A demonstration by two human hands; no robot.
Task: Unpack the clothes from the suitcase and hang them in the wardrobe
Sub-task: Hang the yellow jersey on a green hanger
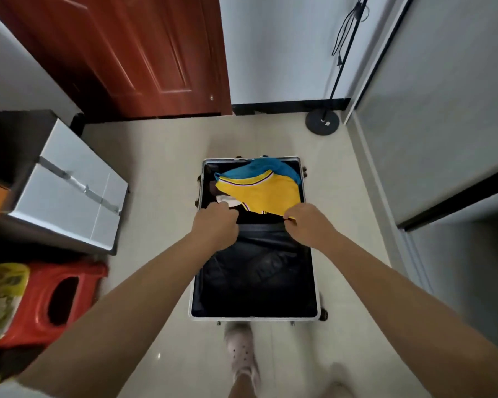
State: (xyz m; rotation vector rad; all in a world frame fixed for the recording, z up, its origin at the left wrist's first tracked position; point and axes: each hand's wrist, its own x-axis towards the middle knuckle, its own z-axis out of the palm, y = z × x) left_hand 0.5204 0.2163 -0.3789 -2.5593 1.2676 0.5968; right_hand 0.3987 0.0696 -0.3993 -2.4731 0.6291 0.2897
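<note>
Red plastic marks the far left, where a stool (pixel 61 300) stands on the floor (pixel 161 173) with a yellow-green bundle (pixel 0 300) on it; behind it sits a grey carton (pixel 69 191) sealed with silver tape. No brand, label or writing can be read on any of these, nor on the clothes.

Right of the carton, the open suitcase (pixel 255 318) lies flat on the floor, its dark lining showing in the near half. The left hand (pixel 216 225) is over the middle of the case, fingers curled down; what they hold is hidden, though a pale garment (pixel 226 200) lies just beyond the knuckles. Whether that hand grips it cannot be told.

A yellow jersey (pixel 262 193) with a striped white and purple trim lies in the far half of the suitcase, just beyond both hands and between them. A blue garment (pixel 268 166) lies under it, farther from the fingers, at the far rim of the case. The right hand (pixel 309 225) pinches the near right corner of the jersey, the fingers (pixel 290 221) closed on its yellow hem.

Below the case, a foot in a pale perforated clog (pixel 240 350) stands on the floor. Farther right, the round black base of a lamp stand (pixel 322 122) sits beyond the hands, beside the grey wardrobe (pixel 443 124) panels along the right edge. A reddish-brown door (pixel 144 53) closes the far wall.
</note>
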